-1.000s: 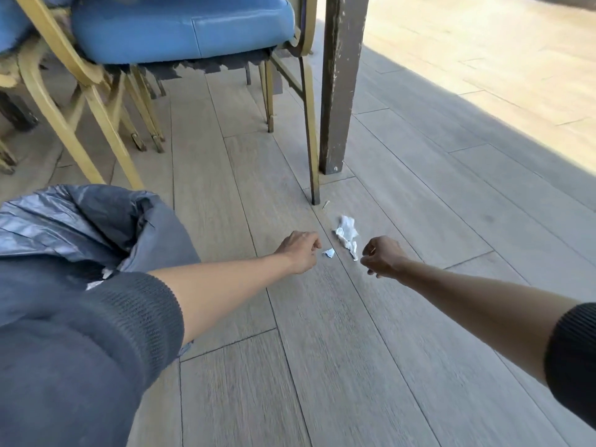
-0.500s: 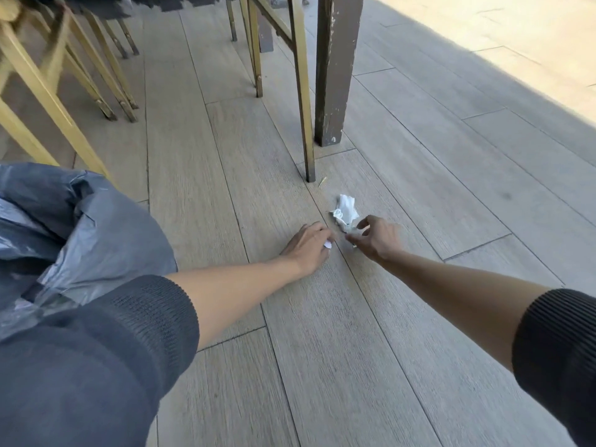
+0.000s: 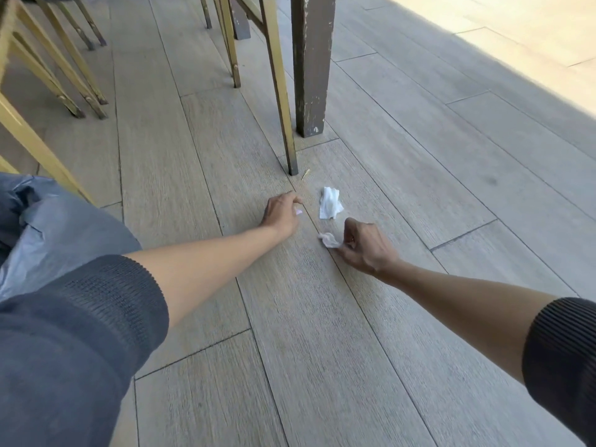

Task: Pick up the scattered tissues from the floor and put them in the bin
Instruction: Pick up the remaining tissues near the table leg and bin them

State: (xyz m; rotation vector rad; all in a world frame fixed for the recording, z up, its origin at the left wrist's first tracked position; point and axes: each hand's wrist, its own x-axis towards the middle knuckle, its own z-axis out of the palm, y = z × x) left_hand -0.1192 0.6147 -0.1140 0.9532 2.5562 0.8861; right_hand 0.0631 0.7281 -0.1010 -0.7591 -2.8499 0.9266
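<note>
White crumpled tissue flat on the grey plank floor, just past both hands and a little toward the near gold chair leg. Second, smaller tissue wad pinched at the fingertips of the right hand, fingers curled round it, wad just off or at the floor; cannot tell which. Tiny white scrap tucked under the curled fingers of the left hand, apparently nipped between thumb and fingertips, palm down close to the boards. Loose tissue between the two hands in line but farther out, touching neither.

Both forearms bare, reaching forward from dark ribbed sleeves pushed up toward the elbows. Grey bin bag bunched at the left edge, beside the left arm, well apart from the tissues; mouth of it not visible.

Dark brown square post with chipped paint standing just beyond the gold leg, foot resting on the planks. More gold chair legs clustered at upper left. Small straw-coloured sliver on the floor beside the foot of the near leg. Sunlit strip of floor across the upper right corner, the remainder in shade.
</note>
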